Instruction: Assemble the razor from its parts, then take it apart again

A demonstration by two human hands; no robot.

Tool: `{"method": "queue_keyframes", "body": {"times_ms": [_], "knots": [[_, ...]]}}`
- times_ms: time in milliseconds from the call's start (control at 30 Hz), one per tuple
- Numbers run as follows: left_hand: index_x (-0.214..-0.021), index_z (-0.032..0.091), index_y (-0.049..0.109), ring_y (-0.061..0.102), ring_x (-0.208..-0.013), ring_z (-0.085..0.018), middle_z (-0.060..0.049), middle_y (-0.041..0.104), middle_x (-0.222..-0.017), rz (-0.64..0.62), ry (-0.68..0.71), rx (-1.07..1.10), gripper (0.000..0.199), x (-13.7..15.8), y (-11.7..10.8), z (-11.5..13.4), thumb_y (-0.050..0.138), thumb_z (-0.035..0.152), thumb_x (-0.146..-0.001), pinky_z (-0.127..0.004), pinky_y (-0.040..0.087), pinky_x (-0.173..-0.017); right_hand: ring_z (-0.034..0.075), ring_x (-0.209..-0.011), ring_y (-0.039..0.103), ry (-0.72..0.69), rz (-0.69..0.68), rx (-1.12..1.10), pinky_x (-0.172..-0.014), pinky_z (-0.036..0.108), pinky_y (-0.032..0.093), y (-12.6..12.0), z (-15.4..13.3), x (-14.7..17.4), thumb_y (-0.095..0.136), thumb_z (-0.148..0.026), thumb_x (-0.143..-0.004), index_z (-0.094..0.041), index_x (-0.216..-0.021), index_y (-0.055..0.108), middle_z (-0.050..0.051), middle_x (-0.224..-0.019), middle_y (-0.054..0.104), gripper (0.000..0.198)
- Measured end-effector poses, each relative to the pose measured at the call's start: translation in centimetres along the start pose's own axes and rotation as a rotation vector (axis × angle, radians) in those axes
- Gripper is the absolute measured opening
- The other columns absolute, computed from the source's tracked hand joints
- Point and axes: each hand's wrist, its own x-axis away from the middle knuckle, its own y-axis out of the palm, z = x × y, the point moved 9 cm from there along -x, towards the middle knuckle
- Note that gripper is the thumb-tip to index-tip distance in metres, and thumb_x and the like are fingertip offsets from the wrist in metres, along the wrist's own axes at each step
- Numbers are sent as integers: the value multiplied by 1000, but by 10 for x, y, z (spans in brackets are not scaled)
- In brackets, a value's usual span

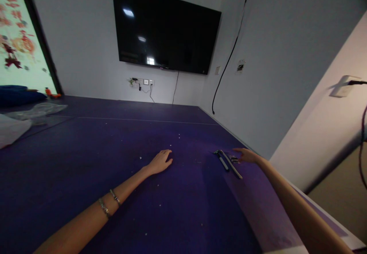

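My left hand [160, 162] rests palm down on the purple tabletop [177, 193], fingers loosely spread with nothing in them. Two bracelets circle that forearm. My right hand [247, 156] reaches over the right side of the table, its fingers apart and one finger stretched out to the left. Close by its fingertips is a small shiny dark item or packet [234, 159], too small to make out. Left of that lie a long thin pale strip [231, 165] and a slim tool with a grey-and-dark handle [223, 162] and a small crosswise end.
A large black television [166, 28] hangs on the wall above sockets with cords. One black cable [226, 67] dangles down to the table's back right edge. Clear plastic bags [40, 110] and dark blue cloth [20, 95] lie at the far left. White specks dot the tabletop.
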Motion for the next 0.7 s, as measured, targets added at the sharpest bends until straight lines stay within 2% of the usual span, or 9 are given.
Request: {"method": "queue_keyframes", "body": {"times_ms": [100, 267, 400, 500, 600, 700], "knots": [[-119, 13, 46, 42, -121, -24, -15, 50, -127, 31, -63, -34, 42, 4, -9, -19, 43, 32, -82, -38, 31, -102, 24, -92, 61, -36, -54, 37, -81, 31, 46, 2, -22, -11, 59, -14, -64, -11, -120, 57, 15, -117, 60, 56], [-119, 12, 47, 45, -118, -24, -15, 52, -125, 109, -180, -118, 42, 18, -30, -67, 42, 31, -82, -39, 32, -101, 23, -98, 59, -174, 4, -32, -87, 31, 44, 11, -89, -28, 55, -19, -73, -16, -120, 57, 11, -117, 60, 47], [-118, 12, 48, 46, -117, -24, -15, 53, -124, 172, -274, -168, 41, 40, -53, -105, 42, 30, -81, -38, 33, -101, 23, -101, 59, -297, -14, -113, -91, 34, 42, 38, -151, -30, 54, -20, -74, -17, -119, 58, 10, -118, 60, 45], [-116, 12, 49, 48, -115, -25, -15, 55, -121, 194, -326, -200, 40, 57, -69, -125, 41, 29, -81, -38, 34, -100, 23, -110, 54, -386, -6, -147, -96, 36, 38, 62, -189, -26, 53, -24, -76, -17, -117, 58, 11, -120, 59, 42], [-117, 10, 49, 47, -116, -25, -16, 55, -120, 197, -350, -221, 40, 68, -78, -135, 39, 28, -82, -37, 33, -101, 23, -114, 51, -431, 25, -149, -99, 37, 36, 84, -214, -20, 49, -28, -81, -14, -118, 57, 14, -121, 58, 41], [-121, 9, 46, 43, -121, -26, -18, 50, -126, 180, -358, -250, 43, 72, -75, -139, 38, 29, -84, -39, 29, -102, 25, -118, 47, -369, 47, -97, -98, 41, 35, 104, -223, -15, 44, -34, -85, -13, -120, 55, 15, -127, 53, 43]]}}
